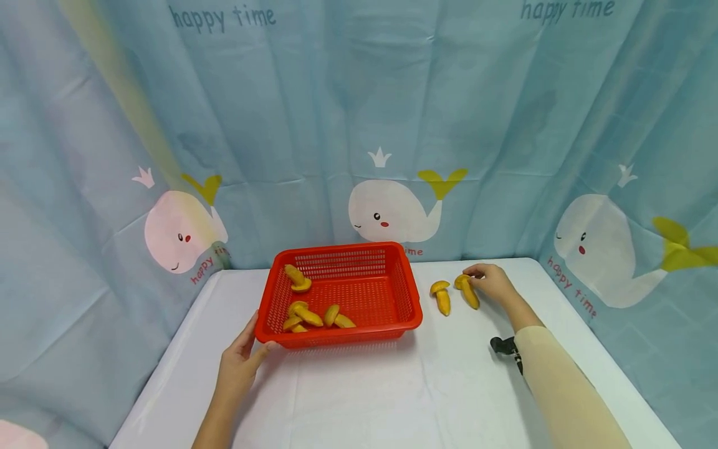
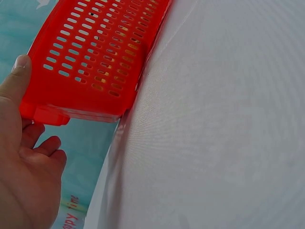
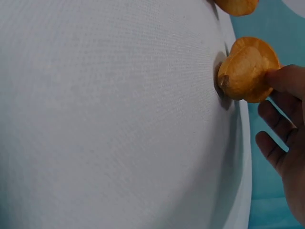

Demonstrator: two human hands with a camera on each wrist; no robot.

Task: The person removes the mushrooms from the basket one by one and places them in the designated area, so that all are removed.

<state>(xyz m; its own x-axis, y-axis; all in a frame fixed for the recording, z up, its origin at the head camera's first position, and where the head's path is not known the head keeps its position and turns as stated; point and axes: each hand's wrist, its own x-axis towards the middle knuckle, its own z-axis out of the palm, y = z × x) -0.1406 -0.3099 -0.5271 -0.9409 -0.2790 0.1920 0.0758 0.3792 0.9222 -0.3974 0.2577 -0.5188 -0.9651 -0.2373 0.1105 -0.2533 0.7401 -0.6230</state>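
A red plastic basket (image 1: 342, 338) with slotted walls stands toward the back of the white table. My left hand (image 1: 238, 366) grips its near left corner, thumb over the rim and fingers under it in the left wrist view. Several yellow-brown mushrooms lie inside, among them one mushroom (image 1: 297, 279) at the back left. To the right of the basket, my right hand (image 1: 496, 288) pinches a mushroom (image 3: 248, 71) by its cap, close over the tabletop. Another mushroom (image 1: 442, 298) lies between that hand and the basket.
The white table (image 1: 359, 399) has a blue curtain (image 1: 314, 125) with whale prints around its back and sides. A small black object (image 1: 505, 347) shows beside the right sleeve (image 1: 566, 386), partly hidden by it.
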